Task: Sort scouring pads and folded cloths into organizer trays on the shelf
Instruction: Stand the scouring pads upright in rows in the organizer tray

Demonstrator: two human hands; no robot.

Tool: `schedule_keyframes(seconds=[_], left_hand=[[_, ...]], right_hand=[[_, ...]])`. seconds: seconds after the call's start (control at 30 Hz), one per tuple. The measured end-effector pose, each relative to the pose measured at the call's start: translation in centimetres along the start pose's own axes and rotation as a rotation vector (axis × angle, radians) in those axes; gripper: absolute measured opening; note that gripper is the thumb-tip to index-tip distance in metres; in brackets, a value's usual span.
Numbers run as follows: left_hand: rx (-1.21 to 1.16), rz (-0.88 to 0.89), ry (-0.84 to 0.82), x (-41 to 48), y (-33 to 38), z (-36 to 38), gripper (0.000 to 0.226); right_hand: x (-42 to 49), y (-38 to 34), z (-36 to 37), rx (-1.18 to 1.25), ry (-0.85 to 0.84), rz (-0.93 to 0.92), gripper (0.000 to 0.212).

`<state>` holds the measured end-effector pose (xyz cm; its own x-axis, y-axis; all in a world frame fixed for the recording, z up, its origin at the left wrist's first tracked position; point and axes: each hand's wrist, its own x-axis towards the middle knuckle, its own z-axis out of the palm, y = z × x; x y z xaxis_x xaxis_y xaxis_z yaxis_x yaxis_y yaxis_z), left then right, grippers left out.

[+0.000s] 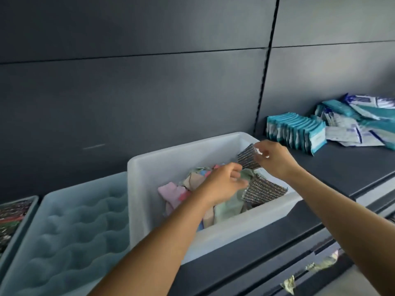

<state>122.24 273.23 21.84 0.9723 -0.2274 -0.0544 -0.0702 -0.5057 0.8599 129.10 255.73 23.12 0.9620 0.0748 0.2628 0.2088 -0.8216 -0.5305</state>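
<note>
A white plastic bin [171, 165] stands on the dark shelf, holding a jumble of folded cloths [177, 193] in pink, green and beige. My right hand [274, 158] pinches a silver-grey scouring pad [248, 157] by its upper corner, lifted above the bin's back right. A second scouring pad [264, 190] leans against the bin's right wall. My left hand [222, 183] reaches into the bin over the cloths, fingers curled; I cannot tell whether it grips anything. A pale blue organizer tray [70, 221] with a wavy bottom sits left of the bin.
A darker tray [27, 207] at the far left holds several scouring pads. Teal and white packets [297, 133] stand in a row on the shelf at right, with a loose pile [363, 122] behind. Dark wall panels rise behind the shelf. Lower shelf edges run at bottom right.
</note>
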Motion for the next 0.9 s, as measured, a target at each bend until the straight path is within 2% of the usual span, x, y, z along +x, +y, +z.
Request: schedule_keyframes(seconds=[0.07, 0.13, 0.23, 0.3, 0.43, 0.53, 0.63, 0.77, 0.8, 0.9], left_hand=[[-0.008, -0.066, -0.128, 2.1, 0.2, 1.5, 0.059], [0.028, -0.056, -0.206, 3.6, 0.2, 2.8, 0.059], [0.134, -0.053, -0.167, 5.1, -0.1, 2.6, 0.041], [0.080, -0.062, -0.121, 5.6, -0.9, 1.5, 0.022], [-0.016, -0.106, -0.004, 5.1, -3.6, -1.3, 0.009], [-0.018, -0.143, 0.094, 3.4, -4.7, -3.4, 0.021], [-0.045, -0.181, 0.154, 1.3, -5.0, -5.2, 0.016], [-0.039, -0.190, 0.269, -1.8, -5.6, -7.4, 0.008], [-0.025, -0.181, 0.293, -2.7, -5.7, -8.1, 0.010], [-0.049, -0.157, 0.344, -5.6, -5.8, -9.9, 0.006]], right_hand=[[2.0, 0.6, 0.6, -0.097, -0.061, 0.014, 0.035], [3.4, 0.9, 1.3, -0.200, -0.132, 0.011, 0.037], [4.9, 0.9, 2.1, -0.290, -0.222, -0.051, 0.060], [5.5, 0.8, 2.7, -0.363, -0.240, -0.087, 0.065], [6.2, 0.8, 4.2, -0.462, -0.221, -0.103, 0.042], [6.0, 0.4, 4.5, -0.492, -0.166, -0.119, 0.031], [5.7, 0.1, 4.5, -0.398, -0.123, -0.132, 0.030], [3.9, -2.3, 3.6, -0.154, -0.029, -0.071, 0.046], [3.2, -3.3, 3.1, -0.135, -0.019, -0.059, 0.044], [0.9, -6.1, 1.6, -0.011, 0.037, -0.064, 0.017]])
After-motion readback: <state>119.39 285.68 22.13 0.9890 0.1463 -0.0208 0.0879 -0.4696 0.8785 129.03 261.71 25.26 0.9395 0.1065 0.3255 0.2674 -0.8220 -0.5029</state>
